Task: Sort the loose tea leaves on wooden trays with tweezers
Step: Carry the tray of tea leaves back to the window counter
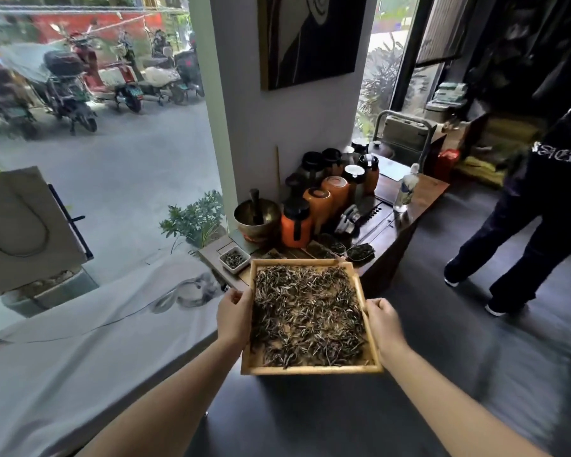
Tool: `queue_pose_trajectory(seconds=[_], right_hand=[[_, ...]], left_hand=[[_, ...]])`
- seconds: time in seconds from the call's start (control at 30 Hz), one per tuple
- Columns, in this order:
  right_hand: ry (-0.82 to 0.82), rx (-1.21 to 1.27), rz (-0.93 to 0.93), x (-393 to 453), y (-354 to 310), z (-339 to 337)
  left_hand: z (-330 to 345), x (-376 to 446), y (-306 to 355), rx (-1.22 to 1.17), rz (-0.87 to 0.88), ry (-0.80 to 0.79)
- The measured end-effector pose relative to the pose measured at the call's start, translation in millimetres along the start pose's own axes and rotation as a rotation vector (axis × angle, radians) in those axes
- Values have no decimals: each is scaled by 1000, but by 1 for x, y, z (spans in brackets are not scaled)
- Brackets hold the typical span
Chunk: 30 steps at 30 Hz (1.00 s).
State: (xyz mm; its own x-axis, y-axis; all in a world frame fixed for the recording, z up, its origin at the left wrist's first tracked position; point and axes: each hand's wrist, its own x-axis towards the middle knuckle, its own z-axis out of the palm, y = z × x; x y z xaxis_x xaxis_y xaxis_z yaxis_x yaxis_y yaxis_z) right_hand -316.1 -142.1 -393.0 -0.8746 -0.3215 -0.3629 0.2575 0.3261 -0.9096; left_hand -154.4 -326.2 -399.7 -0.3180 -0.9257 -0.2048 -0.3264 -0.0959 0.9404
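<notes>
Fingers of both my hands are curled over the side walls of 1 wooden tray [310, 370], and I am holding it in the air at about waist height. My left hand [234, 316] grips the left wall, thumb on top of the rim. My right hand [383, 321] grips the right wall the same way.

Tea leaves [307, 316], dark and wiry with some pale strands, cover nearly the whole tray floor in a loose, mixed layer. Bare wood shows only along the near edge and in the corners.

Just beyond the tray's far edge stands a low dark table [406, 222] against a white pillar. It carries orange jars [323, 201], a brass bowl [257, 219], a small white dish of leaves [234, 259] and a clear bottle [406, 188]. Far right, another person [538, 199] in dark clothes stands on the dark floor. Left, a big window looks onto parked scooters [70, 84].

I see no tweezers anywhere, and no sorted pile. As I judge it, the sorting has not begun: the tray must first be set down, tweezers found, then the leaves picked through.
</notes>
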Motion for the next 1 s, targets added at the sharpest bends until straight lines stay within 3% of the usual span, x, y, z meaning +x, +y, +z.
queue_pose_trajectory(seconds=[0.37,0.67,1.0], right_hand=[[-270,-206,17,181,-19,52],[-512,-469,13,294,-21,92],[-603,-540,33,345,18,116]], left_hand=[[77,96,-18,-47,-165,249],[132,128,-31,-112,-340,507],[157,133,-92,-142,-459,431]])
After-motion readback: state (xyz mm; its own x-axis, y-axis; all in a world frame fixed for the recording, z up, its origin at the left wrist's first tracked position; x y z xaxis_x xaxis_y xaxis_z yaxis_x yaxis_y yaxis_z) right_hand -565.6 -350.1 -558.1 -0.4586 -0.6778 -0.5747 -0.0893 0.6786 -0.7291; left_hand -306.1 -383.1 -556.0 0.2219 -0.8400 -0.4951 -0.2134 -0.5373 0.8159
